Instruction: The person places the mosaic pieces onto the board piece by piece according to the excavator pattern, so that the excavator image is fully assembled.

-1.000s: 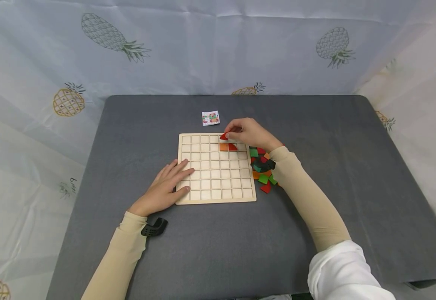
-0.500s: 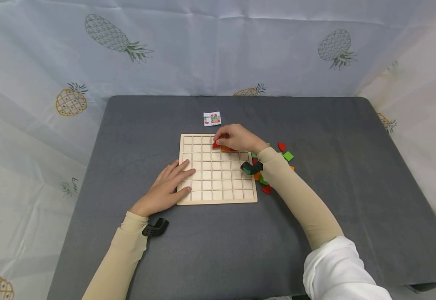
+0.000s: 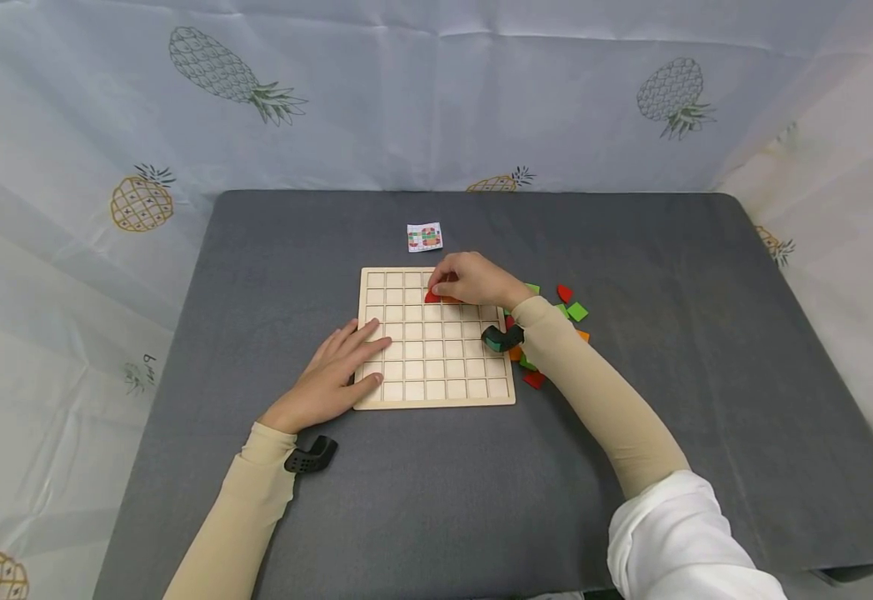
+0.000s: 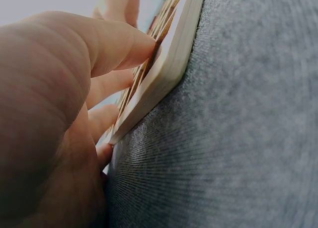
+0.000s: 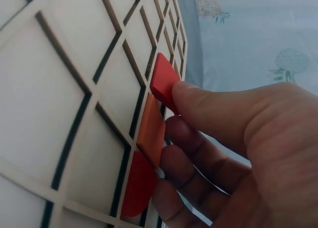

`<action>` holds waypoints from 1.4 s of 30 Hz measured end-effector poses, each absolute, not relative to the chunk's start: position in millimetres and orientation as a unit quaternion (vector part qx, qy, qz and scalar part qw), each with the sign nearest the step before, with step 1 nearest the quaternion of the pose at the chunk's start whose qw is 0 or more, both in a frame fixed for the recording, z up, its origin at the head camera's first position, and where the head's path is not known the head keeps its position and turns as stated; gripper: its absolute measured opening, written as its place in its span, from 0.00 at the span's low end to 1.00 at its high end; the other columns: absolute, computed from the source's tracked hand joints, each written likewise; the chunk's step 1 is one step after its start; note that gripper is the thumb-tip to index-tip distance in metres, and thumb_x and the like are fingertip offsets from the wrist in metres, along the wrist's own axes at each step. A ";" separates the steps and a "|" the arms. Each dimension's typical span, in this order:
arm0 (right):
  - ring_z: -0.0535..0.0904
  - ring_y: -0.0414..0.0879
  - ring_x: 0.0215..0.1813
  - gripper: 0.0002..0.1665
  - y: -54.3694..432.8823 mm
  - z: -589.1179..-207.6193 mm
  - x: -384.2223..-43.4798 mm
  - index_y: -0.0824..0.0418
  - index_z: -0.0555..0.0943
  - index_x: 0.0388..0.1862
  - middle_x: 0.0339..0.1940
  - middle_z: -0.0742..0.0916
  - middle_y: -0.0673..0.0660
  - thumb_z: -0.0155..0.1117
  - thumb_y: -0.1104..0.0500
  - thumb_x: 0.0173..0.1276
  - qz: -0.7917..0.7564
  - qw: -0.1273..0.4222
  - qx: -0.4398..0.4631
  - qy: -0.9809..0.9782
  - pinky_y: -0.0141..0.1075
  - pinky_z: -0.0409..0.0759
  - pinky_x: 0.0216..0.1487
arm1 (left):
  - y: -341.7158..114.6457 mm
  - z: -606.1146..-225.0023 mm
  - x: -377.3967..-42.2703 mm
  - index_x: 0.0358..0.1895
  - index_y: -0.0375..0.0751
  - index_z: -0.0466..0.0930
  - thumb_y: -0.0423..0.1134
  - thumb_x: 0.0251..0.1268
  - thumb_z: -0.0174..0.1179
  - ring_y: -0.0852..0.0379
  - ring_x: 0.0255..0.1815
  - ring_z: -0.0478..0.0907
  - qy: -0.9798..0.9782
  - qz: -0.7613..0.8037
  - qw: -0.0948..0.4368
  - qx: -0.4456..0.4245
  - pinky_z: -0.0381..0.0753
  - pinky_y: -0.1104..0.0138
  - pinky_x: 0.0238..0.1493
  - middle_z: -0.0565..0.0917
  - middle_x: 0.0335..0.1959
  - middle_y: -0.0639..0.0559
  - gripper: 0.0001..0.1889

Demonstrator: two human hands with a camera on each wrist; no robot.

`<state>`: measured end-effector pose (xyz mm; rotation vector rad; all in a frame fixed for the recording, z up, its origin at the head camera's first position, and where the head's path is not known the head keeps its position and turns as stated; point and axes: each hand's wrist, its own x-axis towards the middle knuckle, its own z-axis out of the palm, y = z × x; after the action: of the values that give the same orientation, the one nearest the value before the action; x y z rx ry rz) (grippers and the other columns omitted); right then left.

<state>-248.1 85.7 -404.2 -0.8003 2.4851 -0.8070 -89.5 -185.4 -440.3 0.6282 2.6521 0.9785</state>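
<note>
A pale wooden grid board [image 3: 434, 348] lies on the dark table. My left hand [image 3: 321, 382] rests on its left side with fingers spread and straight; in the left wrist view, the thumb [image 4: 124, 46] touches the board's rim. Over the upper part of the board, my right hand [image 3: 477, 280] pinches a red tile with one rounded side [image 3: 431, 297]. The right wrist view has this tile tilted at a cell, thumb against it. Beside it sit an orange tile [image 5: 151, 131] and another red tile [image 5: 138, 188] in the grid, mostly hidden by the hand in the head view.
Several loose red, green and orange tiles [image 3: 576, 312] lie right of the board, partly under the right forearm. A small printed card [image 3: 425, 237] with a coloured pattern lies beyond the board. A pineapple-print curtain [image 3: 436, 100] hangs behind the table [image 3: 436, 492].
My right hand has moved left and towards me with the red tile, from the board's top edge to a cell left of the orange tile. The left hand has stayed still.
</note>
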 end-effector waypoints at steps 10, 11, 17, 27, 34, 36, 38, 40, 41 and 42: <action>0.78 0.47 0.43 0.07 85.2 -404.5 -248.0 0.54 0.88 0.45 0.46 0.85 0.53 0.64 0.57 0.75 -0.270 0.196 -0.298 0.894 0.39 0.79 0.46 | -185.1 -440.4 -89.3 0.79 0.52 0.63 0.45 0.76 0.57 0.43 0.86 0.38 0.908 0.338 0.124 0.215 0.37 0.41 0.82 0.50 0.85 0.50 0.31; 0.78 0.47 0.43 0.07 85.2 -404.7 -247.7 0.54 0.88 0.45 0.45 0.85 0.53 0.64 0.57 0.75 -0.269 0.196 -0.299 0.895 0.39 0.79 0.46 | -185.1 -440.4 -89.4 0.79 0.52 0.63 0.45 0.76 0.57 0.43 0.86 0.38 0.908 0.338 0.123 0.216 0.37 0.41 0.82 0.50 0.85 0.50 0.31; 0.78 0.48 0.46 0.10 88.3 -402.9 -247.3 0.55 0.87 0.48 0.48 0.85 0.54 0.62 0.54 0.76 -0.277 0.202 -0.297 0.891 0.41 0.79 0.49 | -184.6 -440.6 -89.6 0.78 0.52 0.63 0.45 0.76 0.57 0.43 0.86 0.38 0.908 0.337 0.120 0.218 0.37 0.41 0.82 0.50 0.85 0.49 0.30; 0.80 0.48 0.54 0.18 117.7 -382.1 -247.0 0.55 0.83 0.58 0.56 0.85 0.53 0.55 0.48 0.80 -0.366 0.204 -0.242 0.875 0.45 0.79 0.57 | -184.6 -441.0 -89.0 0.79 0.52 0.63 0.45 0.76 0.57 0.44 0.86 0.38 0.908 0.338 0.121 0.218 0.37 0.42 0.82 0.50 0.85 0.50 0.30; 0.79 0.47 0.56 0.20 141.4 -365.3 -236.1 0.53 0.83 0.59 0.57 0.85 0.51 0.55 0.45 0.79 -0.374 0.187 -0.214 0.883 0.47 0.79 0.59 | -185.4 -441.1 -88.9 0.79 0.52 0.63 0.45 0.76 0.57 0.44 0.86 0.38 0.910 0.333 0.119 0.218 0.37 0.42 0.82 0.50 0.85 0.50 0.31; 0.78 0.48 0.56 0.20 148.0 -363.2 -233.5 0.54 0.84 0.59 0.57 0.85 0.51 0.56 0.45 0.79 -0.370 0.181 -0.206 0.888 0.47 0.79 0.59 | -185.4 -441.3 -88.9 0.79 0.53 0.63 0.45 0.76 0.57 0.44 0.86 0.38 0.910 0.333 0.119 0.217 0.37 0.42 0.82 0.50 0.85 0.50 0.31; 0.78 0.48 0.55 0.20 155.2 -363.1 -231.8 0.54 0.84 0.59 0.57 0.85 0.52 0.56 0.46 0.79 -0.364 0.173 -0.200 0.893 0.47 0.79 0.57 | -185.3 -441.1 -88.9 0.79 0.53 0.63 0.45 0.76 0.57 0.44 0.86 0.38 0.909 0.335 0.119 0.217 0.37 0.43 0.82 0.50 0.85 0.50 0.31; 0.79 0.49 0.54 0.20 162.6 -363.5 -230.4 0.56 0.84 0.59 0.57 0.85 0.53 0.57 0.46 0.79 -0.360 0.167 -0.192 0.898 0.47 0.79 0.56 | -185.5 -441.3 -88.7 0.79 0.53 0.63 0.45 0.76 0.57 0.44 0.86 0.38 0.909 0.336 0.120 0.216 0.37 0.42 0.82 0.50 0.85 0.50 0.31; 0.78 0.50 0.54 0.20 166.2 -363.9 -229.8 0.56 0.84 0.59 0.57 0.85 0.54 0.57 0.46 0.79 -0.359 0.165 -0.188 0.899 0.47 0.79 0.56 | -185.6 -441.5 -88.6 0.79 0.52 0.63 0.45 0.76 0.57 0.44 0.86 0.38 0.909 0.336 0.120 0.216 0.37 0.42 0.82 0.50 0.85 0.50 0.31; 0.79 0.50 0.54 0.21 169.6 -364.3 -229.2 0.56 0.83 0.59 0.57 0.85 0.54 0.57 0.46 0.79 -0.359 0.164 -0.184 0.900 0.47 0.79 0.56 | -185.7 -441.7 -88.4 0.79 0.52 0.63 0.45 0.76 0.57 0.44 0.86 0.39 0.909 0.336 0.120 0.216 0.37 0.42 0.82 0.50 0.85 0.50 0.31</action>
<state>-229.2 169.6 -364.3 -0.5248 2.5661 -1.0237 -88.4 -185.7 -441.7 0.6321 2.6562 0.9812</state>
